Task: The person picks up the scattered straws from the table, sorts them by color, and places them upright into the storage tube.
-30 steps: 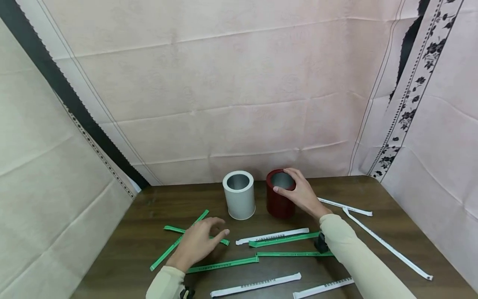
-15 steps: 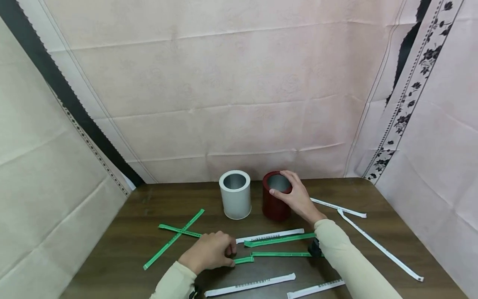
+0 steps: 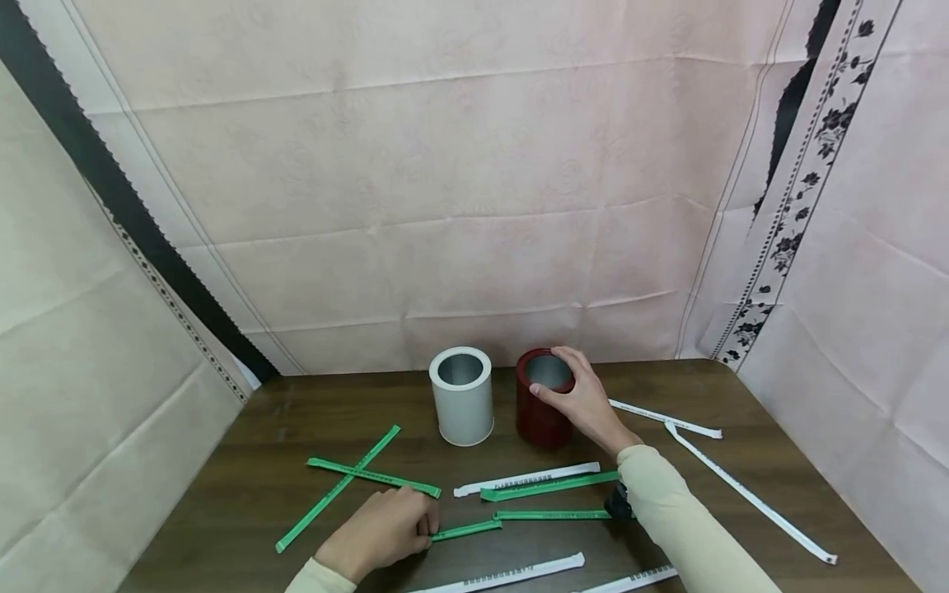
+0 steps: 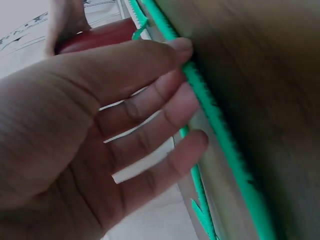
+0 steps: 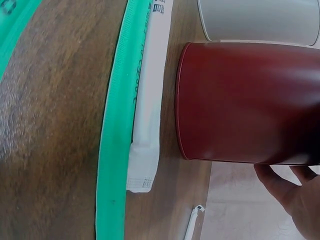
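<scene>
Green wrapped stick lies at six o'clock from the white canister; left hand, since shifted toward eight o'clock, pinches it; right hand grips the red canister.

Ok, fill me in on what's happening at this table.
A person's left hand pinches a green strip on the table, while the right hand grips the red container by its rim. This and the white container beside it stand upright, openings up. Two green strips lie crossed at the left, and more green and white strips are spread across the table.
</scene>
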Demonstrator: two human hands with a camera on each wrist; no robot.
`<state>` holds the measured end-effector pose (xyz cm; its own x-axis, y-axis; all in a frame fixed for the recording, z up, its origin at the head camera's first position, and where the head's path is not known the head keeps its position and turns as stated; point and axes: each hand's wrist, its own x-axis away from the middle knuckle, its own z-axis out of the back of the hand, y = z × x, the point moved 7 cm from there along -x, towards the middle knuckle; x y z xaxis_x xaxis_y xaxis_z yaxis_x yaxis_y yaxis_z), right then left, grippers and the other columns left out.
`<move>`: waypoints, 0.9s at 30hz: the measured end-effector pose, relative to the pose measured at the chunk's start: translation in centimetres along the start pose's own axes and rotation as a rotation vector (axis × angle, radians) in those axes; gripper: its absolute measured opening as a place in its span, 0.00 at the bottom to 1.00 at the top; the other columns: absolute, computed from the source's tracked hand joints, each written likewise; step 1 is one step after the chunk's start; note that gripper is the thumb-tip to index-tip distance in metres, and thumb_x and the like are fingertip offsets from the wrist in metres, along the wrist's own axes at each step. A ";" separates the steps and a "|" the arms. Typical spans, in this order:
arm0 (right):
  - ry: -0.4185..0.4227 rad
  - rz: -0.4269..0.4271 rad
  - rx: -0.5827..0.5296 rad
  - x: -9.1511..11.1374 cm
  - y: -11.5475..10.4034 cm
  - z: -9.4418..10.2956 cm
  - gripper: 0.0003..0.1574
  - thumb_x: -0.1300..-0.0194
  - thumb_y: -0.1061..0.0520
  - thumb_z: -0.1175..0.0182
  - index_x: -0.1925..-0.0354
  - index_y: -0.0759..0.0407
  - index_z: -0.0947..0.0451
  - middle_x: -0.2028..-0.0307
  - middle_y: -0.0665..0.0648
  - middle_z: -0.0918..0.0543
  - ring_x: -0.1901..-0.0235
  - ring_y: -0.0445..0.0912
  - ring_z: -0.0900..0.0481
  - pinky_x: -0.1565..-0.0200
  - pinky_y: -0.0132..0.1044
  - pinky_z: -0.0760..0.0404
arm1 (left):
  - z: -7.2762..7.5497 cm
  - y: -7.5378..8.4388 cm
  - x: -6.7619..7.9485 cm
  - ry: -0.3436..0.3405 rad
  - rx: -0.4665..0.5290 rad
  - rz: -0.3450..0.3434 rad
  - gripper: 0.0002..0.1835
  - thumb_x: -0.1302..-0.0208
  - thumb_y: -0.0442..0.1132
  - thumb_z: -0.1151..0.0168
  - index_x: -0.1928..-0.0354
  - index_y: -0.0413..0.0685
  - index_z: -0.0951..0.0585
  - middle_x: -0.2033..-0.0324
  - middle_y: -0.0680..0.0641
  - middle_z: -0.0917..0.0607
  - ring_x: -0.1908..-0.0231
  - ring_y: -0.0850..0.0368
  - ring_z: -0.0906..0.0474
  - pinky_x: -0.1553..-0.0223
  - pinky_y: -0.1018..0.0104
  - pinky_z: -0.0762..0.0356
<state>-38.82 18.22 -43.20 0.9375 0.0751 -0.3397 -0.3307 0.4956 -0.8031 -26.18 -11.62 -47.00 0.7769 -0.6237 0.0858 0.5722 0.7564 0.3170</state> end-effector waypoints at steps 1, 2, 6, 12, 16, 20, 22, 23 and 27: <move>0.000 0.000 -0.003 0.0 0.0 -0.1 0.53 0.36 0.37 0.26 0.21 0.50 0.36 0.22 0.56 0.39 0.28 0.60 0.35 0.34 0.65 0.27 | 0.0 0.0 0.1 0.010 -0.010 -0.013 0.09 0.39 0.35 0.22 0.67 0.58 0.13 0.74 0.66 0.18 0.73 0.73 0.24 0.72 0.68 0.24; 0.001 0.001 -0.008 0.0 0.1 -0.1 0.53 0.36 0.37 0.26 0.21 0.51 0.36 0.22 0.56 0.39 0.28 0.60 0.35 0.34 0.65 0.27 | -0.1 0.0 0.1 0.018 -0.024 -0.026 0.09 0.39 0.35 0.22 0.67 0.58 0.13 0.74 0.66 0.18 0.73 0.74 0.25 0.73 0.69 0.24; 0.017 -0.003 -0.026 0.0 0.1 -0.2 0.53 0.37 0.39 0.25 0.22 0.51 0.35 0.22 0.56 0.38 0.29 0.60 0.34 0.35 0.65 0.27 | -0.1 0.3 0.2 0.034 -0.055 -0.070 0.10 0.39 0.32 0.26 0.68 0.57 0.16 0.74 0.66 0.21 0.75 0.73 0.30 0.75 0.71 0.30; 0.010 0.006 -0.016 0.1 -0.1 0.0 0.54 0.37 0.38 0.25 0.22 0.52 0.35 0.23 0.56 0.37 0.29 0.60 0.34 0.35 0.64 0.26 | 1.0 0.7 0.4 0.084 -0.073 -0.089 0.11 0.40 0.30 0.29 0.71 0.56 0.18 0.74 0.64 0.23 0.77 0.71 0.35 0.77 0.71 0.35; 0.019 0.005 -0.016 0.3 0.0 0.4 0.53 0.37 0.39 0.25 0.22 0.52 0.34 0.23 0.56 0.37 0.29 0.60 0.34 0.35 0.64 0.26 | 2.8 1.5 0.1 0.165 -0.053 -0.116 0.08 0.38 0.31 0.29 0.66 0.53 0.16 0.71 0.63 0.20 0.76 0.72 0.31 0.77 0.72 0.31; 0.012 0.007 -0.023 0.3 0.0 0.2 0.53 0.37 0.39 0.24 0.22 0.51 0.34 0.23 0.55 0.37 0.29 0.59 0.34 0.36 0.64 0.26 | 4.9 2.0 -0.5 0.242 -0.008 -0.096 0.07 0.34 0.32 0.32 0.63 0.54 0.18 0.71 0.64 0.22 0.77 0.72 0.30 0.77 0.72 0.30; 0.005 0.011 -0.032 0.3 -0.1 -0.1 0.54 0.38 0.38 0.24 0.22 0.51 0.34 0.23 0.54 0.37 0.29 0.58 0.34 0.35 0.62 0.26 | 6.0 2.3 -0.9 0.286 0.010 -0.077 0.06 0.31 0.34 0.33 0.61 0.55 0.19 0.70 0.64 0.22 0.76 0.72 0.29 0.76 0.72 0.29; 0.000 0.016 -0.036 0.3 -0.2 -0.2 0.54 0.38 0.38 0.24 0.22 0.51 0.35 0.23 0.54 0.37 0.29 0.58 0.34 0.35 0.62 0.26 | 6.5 2.5 -1.1 0.310 0.016 -0.063 0.06 0.30 0.35 0.34 0.60 0.55 0.19 0.69 0.64 0.21 0.75 0.73 0.27 0.76 0.72 0.28; -0.002 0.026 -0.041 0.2 -0.2 -0.5 0.53 0.38 0.39 0.24 0.22 0.51 0.34 0.23 0.54 0.37 0.28 0.58 0.34 0.34 0.62 0.27 | 9.2 3.6 -2.3 0.437 0.046 -0.037 0.05 0.27 0.37 0.34 0.54 0.56 0.18 0.63 0.60 0.15 0.69 0.71 0.21 0.74 0.72 0.25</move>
<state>-38.60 17.73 -43.33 0.9287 0.0896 -0.3597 -0.3592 0.4575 -0.8134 -28.35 -9.28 -37.40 0.7998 -0.5007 -0.3311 0.5973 0.7192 0.3550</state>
